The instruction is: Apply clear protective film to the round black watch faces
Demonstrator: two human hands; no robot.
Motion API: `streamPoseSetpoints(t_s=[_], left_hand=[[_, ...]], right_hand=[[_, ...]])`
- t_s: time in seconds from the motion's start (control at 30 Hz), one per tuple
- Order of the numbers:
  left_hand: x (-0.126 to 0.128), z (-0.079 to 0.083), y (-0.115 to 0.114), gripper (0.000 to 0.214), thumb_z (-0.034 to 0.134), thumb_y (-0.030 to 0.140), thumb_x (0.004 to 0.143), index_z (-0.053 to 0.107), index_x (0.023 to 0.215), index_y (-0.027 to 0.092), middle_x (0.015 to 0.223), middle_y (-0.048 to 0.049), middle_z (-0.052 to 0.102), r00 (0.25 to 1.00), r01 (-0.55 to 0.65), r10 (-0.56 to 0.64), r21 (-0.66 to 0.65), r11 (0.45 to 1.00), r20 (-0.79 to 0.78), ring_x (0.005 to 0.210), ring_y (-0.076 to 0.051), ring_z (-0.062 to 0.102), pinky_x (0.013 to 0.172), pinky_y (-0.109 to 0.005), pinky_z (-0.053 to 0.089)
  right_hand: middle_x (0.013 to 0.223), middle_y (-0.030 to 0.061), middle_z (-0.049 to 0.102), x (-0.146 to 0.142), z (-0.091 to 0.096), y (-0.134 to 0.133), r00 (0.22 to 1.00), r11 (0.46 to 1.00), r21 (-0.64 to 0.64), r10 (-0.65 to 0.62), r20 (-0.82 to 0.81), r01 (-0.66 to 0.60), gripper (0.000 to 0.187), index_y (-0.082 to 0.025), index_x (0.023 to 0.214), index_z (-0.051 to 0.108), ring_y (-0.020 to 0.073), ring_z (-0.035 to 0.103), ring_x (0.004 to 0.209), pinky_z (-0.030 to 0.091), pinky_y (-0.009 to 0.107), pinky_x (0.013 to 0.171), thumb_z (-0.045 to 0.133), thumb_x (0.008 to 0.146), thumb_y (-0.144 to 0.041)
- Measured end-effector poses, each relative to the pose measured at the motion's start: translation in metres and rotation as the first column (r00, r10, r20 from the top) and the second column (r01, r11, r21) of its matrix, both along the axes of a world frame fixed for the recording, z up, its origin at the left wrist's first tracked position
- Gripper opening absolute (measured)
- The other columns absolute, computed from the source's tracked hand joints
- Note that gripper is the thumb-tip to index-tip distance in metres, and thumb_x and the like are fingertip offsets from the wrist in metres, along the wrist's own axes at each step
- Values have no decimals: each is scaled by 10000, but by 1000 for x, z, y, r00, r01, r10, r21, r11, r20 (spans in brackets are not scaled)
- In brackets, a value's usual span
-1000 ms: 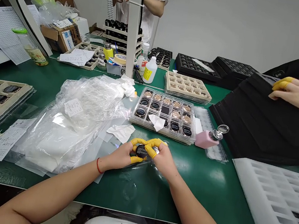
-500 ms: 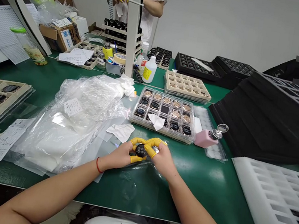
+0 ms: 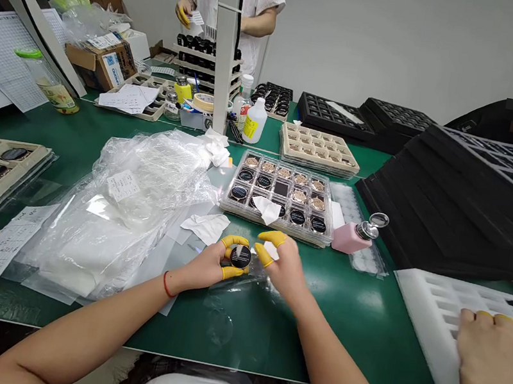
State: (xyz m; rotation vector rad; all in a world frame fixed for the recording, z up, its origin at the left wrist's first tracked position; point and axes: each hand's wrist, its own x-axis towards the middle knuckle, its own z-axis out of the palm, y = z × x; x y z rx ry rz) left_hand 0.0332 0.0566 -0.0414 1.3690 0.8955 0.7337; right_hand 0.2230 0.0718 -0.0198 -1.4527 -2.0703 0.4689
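Gripped at its rim by the closed thumb and forefinger of the left hand [image 3: 208, 265], face up, between the clear tray [image 3: 322, 236] and the front edge of the tabletop [image 3: 352, 324]: round black disc [image 3: 241, 256], with the right hand [image 3: 286, 268] just to its right, fingers released and spread.

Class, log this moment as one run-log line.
left hand: grips round black disc | right hand: thumb at disc's edge | behind: clear tray of discs | co-worker's hand: on white foam tray
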Motion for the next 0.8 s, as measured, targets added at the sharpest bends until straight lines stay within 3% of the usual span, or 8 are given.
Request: streamPoseSetpoints(t_s=[0.1, 0.2, 0.33, 0.43, 0.5, 0.57, 0.67, 0.8], left_hand=[[-1, -2, 1, 487, 660, 272, 752, 424, 1176, 234, 952, -42, 641, 1000, 3, -4, -33, 999, -24, 875, -200, 632, 803, -358, 489], [-3, -3, 1, 503, 660, 286, 750, 412, 1186, 237, 954, -46, 643, 1000, 2, -4, -53, 999, -24, 872, -207, 638, 794, -363, 490], [-3, -2, 2, 493, 661, 278, 747, 430, 1181, 239, 954, -41, 632, 999, -11, 10, -22, 1000, -38, 857, -195, 629, 790, -352, 486], [-3, -1, 1, 488, 659, 270, 747, 438, 1180, 239, 912, -29, 628, 999, -24, 24, -13, 1000, -40, 840, -187, 620, 775, -340, 485], [-3, -2, 1, 489, 664, 269, 742, 443, 1177, 238, 923, -29, 624, 999, -32, 31, -10, 999, -23, 841, -183, 615, 770, -331, 485], [-3, -2, 1, 489, 670, 264, 734, 451, 1171, 233, 973, -36, 613, 999, -32, 32, 7, 999, 9, 844, -175, 608, 765, -319, 486], [-4, -5, 1, 467, 655, 230, 741, 457, 1164, 220, 1013, -42, 595, 999, -26, 24, 55, 998, 37, 845, -165, 597, 763, -305, 483], [-4, -4, 2, 432, 632, 206, 756, 466, 1155, 203, 972, -36, 604, 1000, -16, 16, 110, 994, -6, 837, -164, 589, 760, -301, 475]], right_hand=[[969, 119, 619, 20, -6, 12, 931, 988, -60, -116, 345, 146, 249, -158, 1009, 595, 264, 548, 914, 374, 354, 767, 564, 815, -311], [946, 135, 588, 33, -19, 21, 861, 939, -201, -150, 487, 278, 286, -133, 1010, 585, 259, 569, 839, 377, 313, 654, 606, 785, -309], [895, 99, 565, 36, -26, 23, 898, 943, -193, -177, 403, 272, 106, -161, 869, 587, 239, 560, 836, 382, 299, 651, 547, 815, -243], [879, 76, 573, 28, -18, 15, 964, 970, -60, -223, 147, 234, 107, -178, 854, 566, 214, 551, 821, 401, 295, 661, 479, 855, -239], [867, 56, 591, 17, -10, 5, 986, 990, 8, -143, -82, 144, 135, -192, 916, 559, 188, 551, 777, 417, 285, 647, 459, 879, -275], [859, 43, 603, 3, -6, -7, 980, 997, 69, 44, -192, -31, 150, -213, 962, 562, 172, 550, 761, 428, 280, 645, 449, 892, -283], [850, 49, 603, -16, -10, -20, 971, 962, 189, 219, -94, -198, 159, -225, 955, 579, 177, 529, 763, 423, 298, 658, 433, 895, -243], [809, 66, 595, -25, -22, -17, 991, 923, 361, 123, 49, -133, 149, -189, 890, 573, 201, 496, 764, 397, 358, 725, 426, 870, -199]])
